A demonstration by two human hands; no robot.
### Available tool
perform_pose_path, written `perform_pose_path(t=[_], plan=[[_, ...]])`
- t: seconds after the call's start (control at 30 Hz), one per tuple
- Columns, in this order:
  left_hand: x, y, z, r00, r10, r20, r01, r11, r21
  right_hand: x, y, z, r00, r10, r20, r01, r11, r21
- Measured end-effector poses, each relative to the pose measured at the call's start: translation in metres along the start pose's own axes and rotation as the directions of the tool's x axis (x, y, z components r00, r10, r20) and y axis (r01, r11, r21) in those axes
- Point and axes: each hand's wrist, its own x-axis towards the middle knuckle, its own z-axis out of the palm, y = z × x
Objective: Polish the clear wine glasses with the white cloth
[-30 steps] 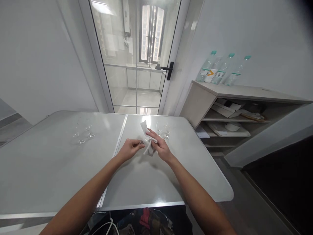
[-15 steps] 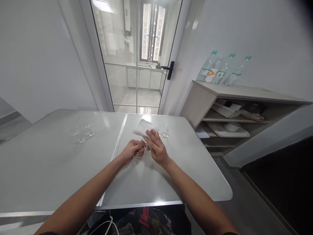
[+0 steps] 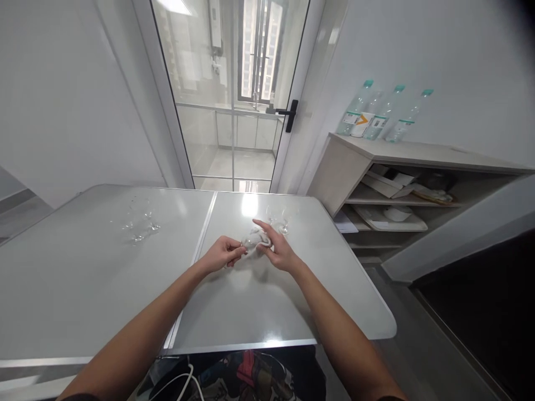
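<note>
My left hand [image 3: 222, 254] pinches the stem of a clear wine glass [image 3: 249, 241], tilted on its side above the table. Its base is mostly hidden behind my fingers. The bowl points toward my right hand [image 3: 281, 252], which is curled round a white cloth [image 3: 264, 239] pressed against the glass. How far the cloth reaches into the bowl I cannot tell. Just beyond my right hand stand a couple of clear stemmed glasses [image 3: 284, 228], partly covered by my fingers.
Several clear glasses [image 3: 140, 229] are grouped on the left half of the grey table [image 3: 104, 295]. A glass door [image 3: 251, 161] is behind the table. To the right, a shelf unit [image 3: 351, 161] carries several plastic bottles [image 3: 378, 120].
The wine glass has turned so its bowl faces right. My right hand has gone from lying flat over the spread cloth to curling round it, bunched against the glass.
</note>
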Motion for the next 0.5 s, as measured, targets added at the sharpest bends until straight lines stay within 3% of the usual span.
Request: perform_pose_path(t=[0.1,0.17,0.27,0.33,0.43,0.5], plan=[[0.0,-0.001,-0.006,0.996,-0.042,0.078,0.037,0.997,0.062,-0.001,-0.002,0.002,0.987,-0.033,0.159,0.043,0.997,-0.061],[0.001,-0.004,-0.008,0.996,-0.044,0.073,0.039,0.997,0.064,-0.001,-0.001,0.005,0.987,-0.024,0.158,0.038,0.996,-0.083],[0.005,-0.007,-0.007,1.0,-0.028,0.01,0.028,1.0,-0.008,0.0,0.004,0.011,0.999,-0.023,-0.033,0.019,0.994,-0.111],[0.006,-0.008,-0.005,0.999,-0.029,-0.027,0.027,0.997,-0.066,0.001,0.008,0.015,0.981,-0.076,-0.177,0.052,0.989,-0.137],[0.006,-0.01,-0.003,0.998,-0.037,-0.047,0.032,0.993,-0.11,0.002,0.011,0.018,0.919,-0.109,-0.379,0.063,0.989,-0.133],[0.007,-0.012,0.0,0.998,-0.048,-0.036,0.043,0.992,-0.121,0.002,0.011,0.018,0.855,0.007,-0.518,-0.012,1.0,-0.006]])
